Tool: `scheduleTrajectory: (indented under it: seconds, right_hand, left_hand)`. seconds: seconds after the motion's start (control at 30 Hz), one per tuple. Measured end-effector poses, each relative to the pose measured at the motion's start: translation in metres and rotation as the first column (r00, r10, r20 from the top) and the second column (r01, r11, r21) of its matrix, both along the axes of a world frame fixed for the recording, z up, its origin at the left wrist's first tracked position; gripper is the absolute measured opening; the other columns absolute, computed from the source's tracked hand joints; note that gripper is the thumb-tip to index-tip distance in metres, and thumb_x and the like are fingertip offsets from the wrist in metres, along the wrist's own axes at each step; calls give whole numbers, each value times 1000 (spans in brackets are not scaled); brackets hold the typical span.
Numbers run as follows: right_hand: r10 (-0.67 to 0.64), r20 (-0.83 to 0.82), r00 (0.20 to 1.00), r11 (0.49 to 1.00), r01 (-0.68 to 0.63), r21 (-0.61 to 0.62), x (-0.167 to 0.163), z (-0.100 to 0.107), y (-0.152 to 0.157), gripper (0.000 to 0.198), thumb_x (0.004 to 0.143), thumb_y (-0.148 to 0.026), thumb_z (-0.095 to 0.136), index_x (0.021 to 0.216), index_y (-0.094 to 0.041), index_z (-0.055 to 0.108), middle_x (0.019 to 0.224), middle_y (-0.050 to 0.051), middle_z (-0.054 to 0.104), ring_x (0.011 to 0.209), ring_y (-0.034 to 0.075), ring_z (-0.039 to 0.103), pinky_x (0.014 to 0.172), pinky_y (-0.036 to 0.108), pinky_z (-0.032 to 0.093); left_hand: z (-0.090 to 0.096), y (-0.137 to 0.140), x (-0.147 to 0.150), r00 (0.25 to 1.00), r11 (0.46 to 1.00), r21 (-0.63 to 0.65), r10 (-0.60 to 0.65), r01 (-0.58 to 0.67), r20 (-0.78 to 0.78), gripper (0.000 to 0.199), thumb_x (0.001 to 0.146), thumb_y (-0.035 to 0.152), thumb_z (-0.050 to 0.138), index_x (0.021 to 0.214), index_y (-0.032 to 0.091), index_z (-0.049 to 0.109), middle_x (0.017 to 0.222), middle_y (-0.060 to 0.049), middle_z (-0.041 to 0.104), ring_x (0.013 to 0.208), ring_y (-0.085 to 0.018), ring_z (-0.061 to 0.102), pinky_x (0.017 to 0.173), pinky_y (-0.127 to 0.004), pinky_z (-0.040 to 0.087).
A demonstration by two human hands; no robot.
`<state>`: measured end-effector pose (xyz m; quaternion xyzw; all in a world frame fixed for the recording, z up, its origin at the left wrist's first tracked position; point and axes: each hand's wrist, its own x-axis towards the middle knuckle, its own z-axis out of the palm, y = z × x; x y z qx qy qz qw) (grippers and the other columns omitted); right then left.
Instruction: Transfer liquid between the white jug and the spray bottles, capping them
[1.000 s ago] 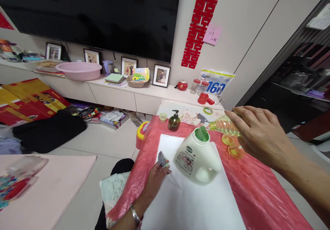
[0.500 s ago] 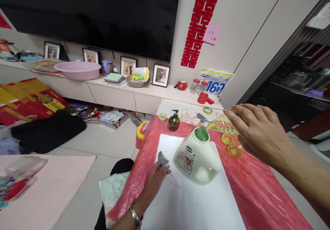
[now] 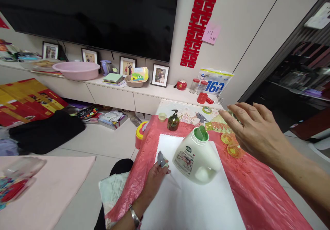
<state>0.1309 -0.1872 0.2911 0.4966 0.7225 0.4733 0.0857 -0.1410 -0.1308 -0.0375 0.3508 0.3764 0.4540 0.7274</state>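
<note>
My left hand (image 3: 154,178) is closed around a grey trigger spray head (image 3: 161,159), whose thin clear dip tube hangs over the white sheet. In my right hand (image 3: 254,128), a clear patterned bottle (image 3: 218,127) lies tipped nearly level, its mouth pointing left at the green pouring spout (image 3: 200,133) of a large pale detergent jug (image 3: 197,158). Whether liquid runs from the bottle I cannot make out. The jug stands uncapped on the white sheet (image 3: 196,202), between my hands. My right palm hides the bottle's base.
A dark green pump bottle (image 3: 173,121) and a small pale cup (image 3: 162,117) stand behind the sheet on the red table cover (image 3: 260,178). Another grey spray head (image 3: 200,117), green tape (image 3: 207,110) and yellow round dishes (image 3: 234,150) lie right of them.
My right hand and the tipped bottle have shifted slightly left, bringing the bottle's mouth to the jug's spout. My left hand has barely moved.
</note>
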Motion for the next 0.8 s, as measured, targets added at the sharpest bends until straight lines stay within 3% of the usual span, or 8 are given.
scheduleTrajectory:
  seconds: [0.33,0.8]
  right_hand:
    - [47,-2,999,999,-47,-5,-12,-1,5,43,95,-7,47,136,-14,56,141,19,54,131,38,50,105,59,44]
    - [138,98,986,990,-140,18,-29,10,6,36,97,-2,47,129,-12,62,135,19,59,124,36,57,103,58,48]
  left_hand:
    - [-5,1,-1,1000,1000,7,0,0,-18,56,65,56,92,104,20,74,91,-3,74,76,-14,69,78,-27,57]
    - [3,0,-1,1000,1000,-18,-3,3,-26,56,64,54,94,104,19,75,89,-2,74,76,-13,69,78,-26,56]
